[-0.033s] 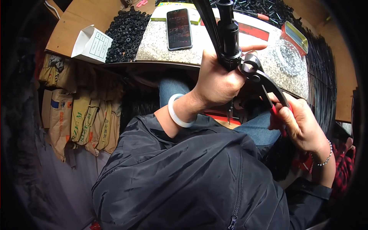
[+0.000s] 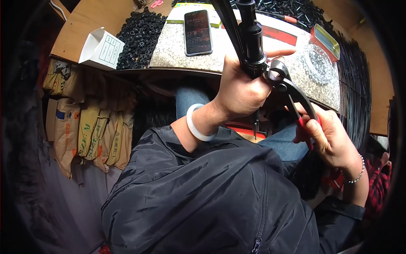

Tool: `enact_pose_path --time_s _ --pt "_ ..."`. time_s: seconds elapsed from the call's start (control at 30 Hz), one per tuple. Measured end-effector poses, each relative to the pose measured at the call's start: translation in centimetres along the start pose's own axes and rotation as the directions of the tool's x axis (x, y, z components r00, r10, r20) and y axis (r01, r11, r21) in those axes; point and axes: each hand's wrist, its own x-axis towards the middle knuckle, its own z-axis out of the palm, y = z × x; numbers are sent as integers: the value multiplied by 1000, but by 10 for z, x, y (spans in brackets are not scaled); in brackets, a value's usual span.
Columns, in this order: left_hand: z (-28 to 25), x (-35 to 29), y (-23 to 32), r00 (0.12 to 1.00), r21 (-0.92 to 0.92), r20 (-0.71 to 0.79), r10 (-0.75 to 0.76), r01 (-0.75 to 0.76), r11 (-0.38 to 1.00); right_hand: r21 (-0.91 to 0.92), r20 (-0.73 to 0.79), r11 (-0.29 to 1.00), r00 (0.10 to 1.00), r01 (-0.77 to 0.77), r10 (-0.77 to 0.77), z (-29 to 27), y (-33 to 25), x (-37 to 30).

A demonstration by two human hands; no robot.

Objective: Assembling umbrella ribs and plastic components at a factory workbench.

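Upright in my left hand (image 2: 244,91) is a black tubular shaft (image 2: 254,42), with long dark ribs or rods bunched along its left side. My fingers wrap round its lower end, and the index finger points out to the right behind it. My right hand (image 2: 327,131) grips the red handles of pliers (image 2: 301,91) with black arms and rounded metal jaws. Those jaws are at the base of the shaft, right beside my left hand. Whether they bite on a part there is too small to tell. A thin dark tip hangs below my left hand.
On the speckled board (image 2: 169,51) lie a phone (image 2: 198,33), a coil of clear line (image 2: 317,63) and an open red tin (image 2: 325,42). Left of it are a heap of small black parts (image 2: 139,38) and a white box (image 2: 102,48). Long black rods (image 2: 355,80) stand at right.
My right hand has shifted slightly left with the plier handles, which look a little closer together. The shaft in my left hand has moved barely.
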Motion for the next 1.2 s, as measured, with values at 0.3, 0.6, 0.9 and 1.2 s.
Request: enact_pose_path --time_s 0.3,0.6,0.9,1.2 --pt "-8 -5 3 995 182 -15 101 -97 979 -188 -41 942 961 -278 275 -13 -44 0" --pt "-37 2 22 983 5 -183 33 -33 999 -438 -215 897 962 61 -170 -3 63 21" --pt "-48 -2 20 923 -180 -382 -51 -20 983 -883 -415 420 767 -209 -490 19 90 37" --pt "9 -63 -25 913 -920 -158 -376 3 393 163 -755 879 630 447 -181 85 41 -15"
